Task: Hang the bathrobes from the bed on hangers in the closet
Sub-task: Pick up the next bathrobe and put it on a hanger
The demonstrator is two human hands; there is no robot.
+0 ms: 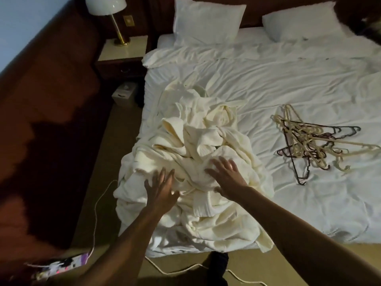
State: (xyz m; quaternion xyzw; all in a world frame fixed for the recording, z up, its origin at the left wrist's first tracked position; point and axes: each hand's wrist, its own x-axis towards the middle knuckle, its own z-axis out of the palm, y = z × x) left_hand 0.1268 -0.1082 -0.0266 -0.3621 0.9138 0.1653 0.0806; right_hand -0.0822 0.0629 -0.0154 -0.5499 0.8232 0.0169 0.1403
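Head view: bathrobes (195, 141), one indistinct heap

Brass lamp (106, 6), nightstand (121, 51), tan carpet (115, 141)

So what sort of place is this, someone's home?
Probably a hotel bedroom: a wide bed with two white pillows, a brass lamp on a bedside table, and a heap of cream bathrobes near a pile of hangers.

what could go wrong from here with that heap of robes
The bathrobes lie heaped and twisted together, so the left hand and right hand may drag up several at once. The hangers are tangled and may lift as a clump. The cord loops across the floor beside the bed, a possible trip hazard.
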